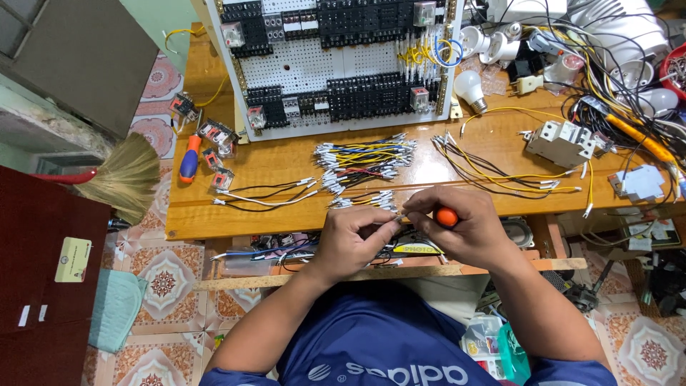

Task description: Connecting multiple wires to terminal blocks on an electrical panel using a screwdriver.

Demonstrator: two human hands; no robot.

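Observation:
My right hand [464, 225] grips an orange-handled screwdriver [446, 216] at the table's front edge, its tip pointing left toward my left hand. My left hand [354, 239] pinches a small metal-tipped wire end [397, 216] right at the screwdriver tip. Just beyond my hands lies a bundle of short wires with white ferrules [361, 161], yellow, blue, black and red. A white perforated panel [336, 64] with black relay sockets and terminal blocks stands upright at the back of the wooden table [214, 214].
Loose yellow and black wires [500, 171] and a white circuit breaker [561, 143] lie at the right. A light bulb [471, 89], lamp holders and tangled cables crowd the far right. A red-and-blue screwdriver [189, 159] and small relays lie at the left. A broom [121, 175] leans beside the table.

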